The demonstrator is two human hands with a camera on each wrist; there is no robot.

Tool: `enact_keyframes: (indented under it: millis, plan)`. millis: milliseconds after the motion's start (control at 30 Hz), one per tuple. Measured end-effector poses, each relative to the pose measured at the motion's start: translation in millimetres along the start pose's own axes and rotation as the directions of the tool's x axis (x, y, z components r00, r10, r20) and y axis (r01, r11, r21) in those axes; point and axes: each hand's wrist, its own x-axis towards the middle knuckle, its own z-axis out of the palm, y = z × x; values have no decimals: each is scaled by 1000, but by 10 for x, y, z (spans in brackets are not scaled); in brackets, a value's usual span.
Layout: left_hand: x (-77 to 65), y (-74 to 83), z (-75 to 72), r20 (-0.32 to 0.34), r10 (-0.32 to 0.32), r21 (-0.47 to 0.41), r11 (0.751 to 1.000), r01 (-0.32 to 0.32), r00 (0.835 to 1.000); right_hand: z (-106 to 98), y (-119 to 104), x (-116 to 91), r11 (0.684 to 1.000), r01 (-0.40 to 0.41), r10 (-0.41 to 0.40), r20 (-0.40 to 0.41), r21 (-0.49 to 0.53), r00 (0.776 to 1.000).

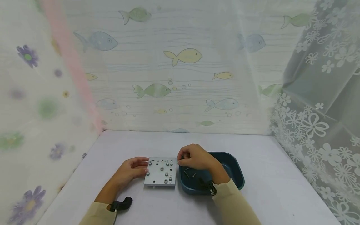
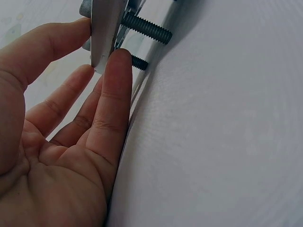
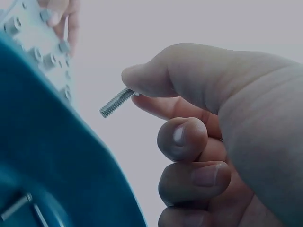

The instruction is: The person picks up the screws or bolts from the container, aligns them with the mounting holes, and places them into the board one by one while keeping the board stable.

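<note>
"Silver metal, that drilled plate (image 1: 158, 174). Where is it?"

"Over the white table (image 1: 270, 175), nearer the table's left edge than its right. I can't tell whether its underside touches down."

"And the left hand (image 1: 130, 170)?"

"It grips the plate's left edge, the fingers near the far left corner and the thumb lower down. The left wrist view shows fingertips against both faces of the plate, with threaded shanks (image 2: 147, 28) jutting out underneath."

"What's on the upper face?"

"Several socket-head screws (image 1: 162, 168), standing in some of the holes."

"The right hand (image 1: 197, 157)?"

"Thumb and index finger pinch a single small screw (image 3: 117, 102), its threaded end poking out; the other fingers are curled in. That hand is just beside the plate's far right corner, by the left rim of the dark teal tray (image 1: 234, 168)."

"Anything in the tray?"

"A few loose screws (image 3: 16, 207), towards its left side. The tray itself is just beside the plate's right edge."

"The wrists?"

"A black strap (image 1: 116, 205) on the left, another on the right, below pale sleeves (image 1: 234, 203)."
</note>
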Motion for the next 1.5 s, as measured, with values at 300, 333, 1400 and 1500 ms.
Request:
enact_keyframes:
  millis: [300,333,1400,1500]
  plan:
    - [-4,15,8,8,-6,3,1000,6,1000,160,-145,-7,999,44,-43,-40,22,998]
    - [-5,18,2,6,-7,4,1000,7,1000,176,-168,-1,999,48,-47,-43,21,998]
    - [29,-12,-46,56,30,-3,1000,-30,998,778,-426,170,993,116,-117,-54,-18,992]
    - [36,-15,-36,59,32,-8,999,-31,998,804,-435,166,994,110,-112,-64,-25,992]
